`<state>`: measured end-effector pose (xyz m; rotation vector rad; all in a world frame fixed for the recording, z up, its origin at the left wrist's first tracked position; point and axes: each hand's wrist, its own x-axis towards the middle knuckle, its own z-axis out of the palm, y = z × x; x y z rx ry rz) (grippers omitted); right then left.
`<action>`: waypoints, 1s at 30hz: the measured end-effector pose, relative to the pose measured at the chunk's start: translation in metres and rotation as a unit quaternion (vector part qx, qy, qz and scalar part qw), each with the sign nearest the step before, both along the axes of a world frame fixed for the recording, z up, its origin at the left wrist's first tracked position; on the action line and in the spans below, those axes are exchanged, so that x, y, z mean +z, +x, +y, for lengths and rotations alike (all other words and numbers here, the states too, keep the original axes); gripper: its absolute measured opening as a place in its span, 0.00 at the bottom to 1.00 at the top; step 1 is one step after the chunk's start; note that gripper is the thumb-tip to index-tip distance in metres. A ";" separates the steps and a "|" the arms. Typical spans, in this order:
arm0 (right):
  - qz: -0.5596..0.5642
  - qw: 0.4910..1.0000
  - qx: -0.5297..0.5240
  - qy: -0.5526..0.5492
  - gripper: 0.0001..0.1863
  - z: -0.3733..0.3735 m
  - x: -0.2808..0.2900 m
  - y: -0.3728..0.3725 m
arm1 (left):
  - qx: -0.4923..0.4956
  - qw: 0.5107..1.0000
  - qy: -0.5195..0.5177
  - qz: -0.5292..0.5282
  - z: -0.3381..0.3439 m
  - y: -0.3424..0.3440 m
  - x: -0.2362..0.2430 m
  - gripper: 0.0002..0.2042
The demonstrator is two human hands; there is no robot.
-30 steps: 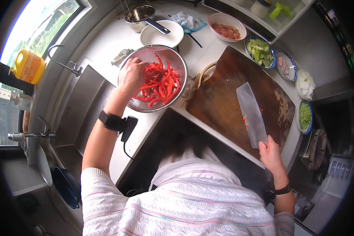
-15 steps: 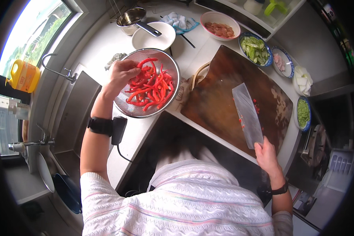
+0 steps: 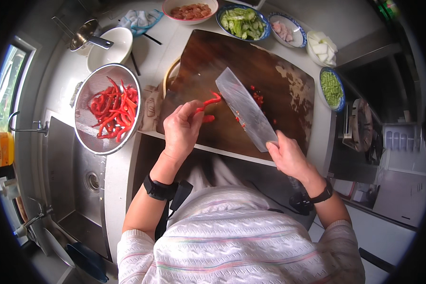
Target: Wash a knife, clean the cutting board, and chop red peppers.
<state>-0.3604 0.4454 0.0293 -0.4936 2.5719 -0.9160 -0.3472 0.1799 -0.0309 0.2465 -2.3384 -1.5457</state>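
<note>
My left hand [image 3: 181, 128] pinches red chili peppers [image 3: 212, 100] above the left part of a dark wooden cutting board [image 3: 213, 52]. In my right hand [image 3: 288, 154] is the handle of a broad cleaver [image 3: 245, 110], its blade slanting up and to the left over the board. Bits of red stick to the blade. Behind it lies a little heap of chopped red chili [image 3: 257, 97]. Left of the board, a metal mesh strainer [image 3: 83, 130] holds many whole red chilies [image 3: 112, 110].
Bowls line the far side: raw meat [image 3: 190, 11], green slices [image 3: 243, 22], pale pink pieces [image 3: 283, 31], white slices [image 3: 323, 48] and chopped greens [image 3: 332, 88]. A white bowl [image 3: 95, 59] and a saucepan [image 3: 84, 34] stand far left, above the sink [image 3: 75, 175]. A stove [image 3: 362, 124] is at right.
My left hand has moved from the strainer to the cutting board, now with chilies in its fingers. The view has turned to the right. My right hand keeps hold of the cleaver.
</note>
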 end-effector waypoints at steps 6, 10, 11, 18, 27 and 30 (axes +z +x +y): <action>-0.008 0.999 -0.034 -0.036 0.12 0.010 0.003 -0.006 | 0.019 0.975 -0.223 0.008 0.001 0.005 -0.003 0.06; -0.073 0.992 -0.033 -0.094 0.13 0.010 0.007 -0.013 | 0.004 0.957 -0.273 0.098 -0.002 0.008 -0.004 0.07; -0.091 0.992 -0.002 -0.085 0.14 0.010 0.007 -0.018 | 0.001 0.954 -0.283 0.102 -0.002 0.008 -0.003 0.08; -0.186 0.978 0.026 -0.095 0.13 -0.007 0.002 -0.049 | -0.015 0.950 -0.291 0.115 -0.005 0.010 -0.008 0.09; -0.333 0.938 0.027 -0.096 0.09 0.013 0.000 -0.049 | -0.026 0.951 -0.280 0.126 -0.010 0.008 -0.008 0.09; -0.353 0.929 0.036 -0.106 0.10 0.014 -0.001 -0.048 | -0.030 0.953 -0.276 0.123 -0.011 0.008 -0.008 0.09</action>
